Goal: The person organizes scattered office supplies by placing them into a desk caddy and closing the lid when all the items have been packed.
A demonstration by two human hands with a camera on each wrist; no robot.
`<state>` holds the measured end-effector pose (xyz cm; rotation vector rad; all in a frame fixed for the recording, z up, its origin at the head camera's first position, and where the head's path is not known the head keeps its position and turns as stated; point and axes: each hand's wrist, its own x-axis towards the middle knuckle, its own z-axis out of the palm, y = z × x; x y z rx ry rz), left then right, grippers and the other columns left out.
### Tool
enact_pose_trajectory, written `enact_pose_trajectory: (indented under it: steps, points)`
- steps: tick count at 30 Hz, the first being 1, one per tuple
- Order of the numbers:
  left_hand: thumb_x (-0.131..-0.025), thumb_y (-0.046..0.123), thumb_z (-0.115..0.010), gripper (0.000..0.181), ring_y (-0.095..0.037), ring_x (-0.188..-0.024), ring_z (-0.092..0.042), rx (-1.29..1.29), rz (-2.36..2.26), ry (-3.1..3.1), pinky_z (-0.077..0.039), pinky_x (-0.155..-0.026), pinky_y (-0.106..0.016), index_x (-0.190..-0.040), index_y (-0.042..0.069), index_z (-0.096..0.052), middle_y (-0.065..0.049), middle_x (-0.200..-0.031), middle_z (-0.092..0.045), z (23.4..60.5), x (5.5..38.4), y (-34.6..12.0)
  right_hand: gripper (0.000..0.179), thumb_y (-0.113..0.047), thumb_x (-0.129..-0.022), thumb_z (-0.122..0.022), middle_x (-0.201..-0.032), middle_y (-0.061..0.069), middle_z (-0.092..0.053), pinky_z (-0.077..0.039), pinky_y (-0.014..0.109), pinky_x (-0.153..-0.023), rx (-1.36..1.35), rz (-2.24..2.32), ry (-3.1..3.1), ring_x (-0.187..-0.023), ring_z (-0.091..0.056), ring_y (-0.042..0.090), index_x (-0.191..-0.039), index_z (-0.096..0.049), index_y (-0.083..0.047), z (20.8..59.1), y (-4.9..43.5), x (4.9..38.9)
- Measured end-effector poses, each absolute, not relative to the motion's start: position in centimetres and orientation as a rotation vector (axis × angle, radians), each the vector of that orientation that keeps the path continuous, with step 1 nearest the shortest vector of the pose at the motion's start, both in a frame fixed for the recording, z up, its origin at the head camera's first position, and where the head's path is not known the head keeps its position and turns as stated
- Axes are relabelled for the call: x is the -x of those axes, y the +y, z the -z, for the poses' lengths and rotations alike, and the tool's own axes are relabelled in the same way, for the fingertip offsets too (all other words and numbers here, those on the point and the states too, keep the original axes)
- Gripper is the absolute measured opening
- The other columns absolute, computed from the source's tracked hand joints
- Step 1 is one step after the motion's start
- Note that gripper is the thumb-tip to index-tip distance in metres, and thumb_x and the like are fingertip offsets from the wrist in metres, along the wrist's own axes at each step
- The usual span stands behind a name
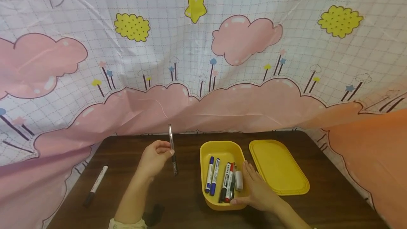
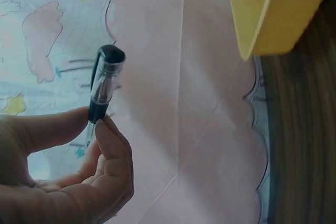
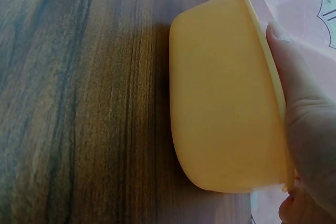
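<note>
My left hand [image 1: 152, 160] pinches a pen [image 1: 174, 163] between thumb and fingers, held above the table left of the box. In the left wrist view the pen [image 2: 106, 80] shows a clear cap section with a black end and clip. My right hand [image 1: 259, 190] rests on the right rim of an open yellow box [image 1: 219, 206], fingers straight along it and thumb over the near corner. Inside lie two blue-capped markers [image 1: 215, 176], a black marker [image 1: 225, 181], a red marker [image 1: 230, 183] and a short white object [image 1: 238, 180], partly beside my fingers.
A yellow lid [image 1: 279, 167] lies flat to the right of the box. At the table's left side lies a white marker with a black cap [image 1: 96, 183]. A patterned cloth [image 1: 222, 112] hangs behind the dark wooden table [image 1: 187, 190].
</note>
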<state>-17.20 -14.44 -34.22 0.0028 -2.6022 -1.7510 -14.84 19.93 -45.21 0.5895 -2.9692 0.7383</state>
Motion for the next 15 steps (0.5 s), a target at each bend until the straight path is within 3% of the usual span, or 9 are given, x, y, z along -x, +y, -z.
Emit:
enact_pose_trajectory:
  steps: [6,15]
  points:
    - [-0.09,0.012,-0.063,0.03,-0.031,-0.107,-0.06,-0.003,1.849,-2.541,-0.042,-0.094,-0.059,-0.119,0.007,-0.058,-0.015,-0.107,-0.07,35.3,17.8,-12.1,0.129,-0.069,-0.066,-0.073,-0.157,0.031,-0.013,-0.021,0.064,-0.113,-0.599,-0.744,-2.973,-0.146,-0.013,0.048,-0.15,-0.015,0.01,45.2,19.8,14.8]
    - [-0.087,0.01,-0.067,0.029,-0.026,-0.096,-0.062,0.028,1.867,-2.505,-0.042,-0.073,-0.031,-0.115,0.008,-0.06,-0.013,-0.097,-0.072,35.8,18.5,-9.4,0.13,-0.071,-0.065,-0.072,-0.158,0.03,-0.014,-0.021,0.064,-0.114,-0.588,-0.729,-2.976,-0.146,-0.012,0.048,-0.15,-0.015,0.009,45.1,19.9,14.9]
